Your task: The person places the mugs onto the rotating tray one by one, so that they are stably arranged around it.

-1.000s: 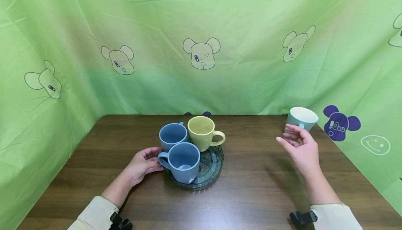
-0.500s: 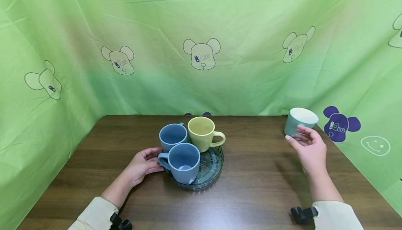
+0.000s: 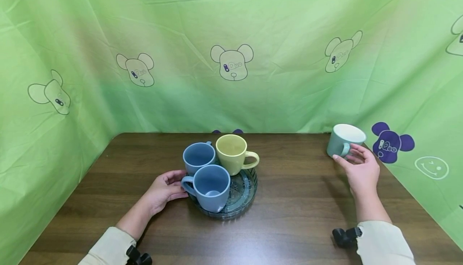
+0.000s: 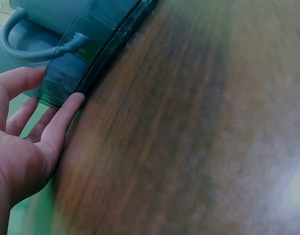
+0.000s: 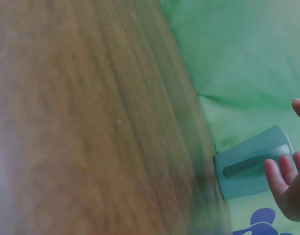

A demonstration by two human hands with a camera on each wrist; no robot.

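A round, dark glass tray (image 3: 241, 192) carries two blue mugs (image 3: 213, 186) (image 3: 197, 154) and a yellow mug (image 3: 231, 152). My left hand (image 3: 165, 189) holds the tray's left rim; in the left wrist view, the thumb (image 4: 69, 110) is low on its wall and a finger is at the upper edge. At the table's far right corner stands a teal mug (image 3: 336, 142) with a white inside, upright, its handle (image 3: 345, 149) facing me. My right hand (image 3: 363, 174) is beside that handle, fingers extended and thumb apart, as the right wrist view also shows.
The brown wooden table (image 3: 285, 200) ends in a rounded corner at the far left. A green cloth (image 3: 231, 104) printed with bear heads hangs behind and along both sides. A black camera mount (image 3: 346, 237) sits at the right sleeve.
My right hand has moved right and slightly forward, and the teal mug's handle now shows between thumb and fingers. The left hand, the tray and its mugs stay put.
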